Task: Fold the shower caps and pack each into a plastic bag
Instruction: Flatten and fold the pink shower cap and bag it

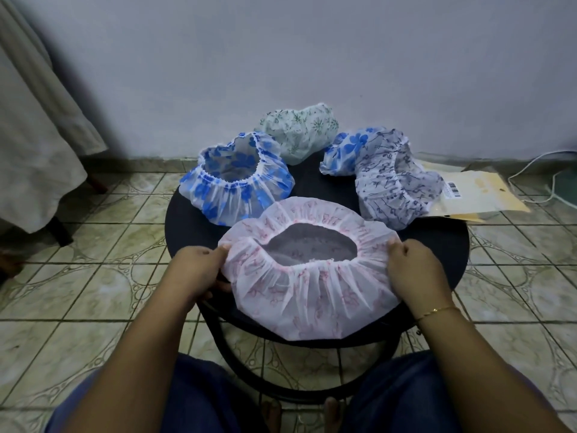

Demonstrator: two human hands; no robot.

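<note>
Both hands pinch the pink-patterned shower cap [312, 289] at its gathered rim: the left hand [199, 270] holds the left edge between thumb and fingers, the right hand [415, 270] grips the right edge with curled fingers. It lies opening up at the near side of the round black table [452, 245], overhanging the near edge. Farther back sit a blue-flowered cap [237, 182] on the left, a green-sprigged cap [299, 129] at the far middle, and a grey-patterned cap [396, 185] on the right. Flat packets [474, 195] lie at the table's right edge
</note>
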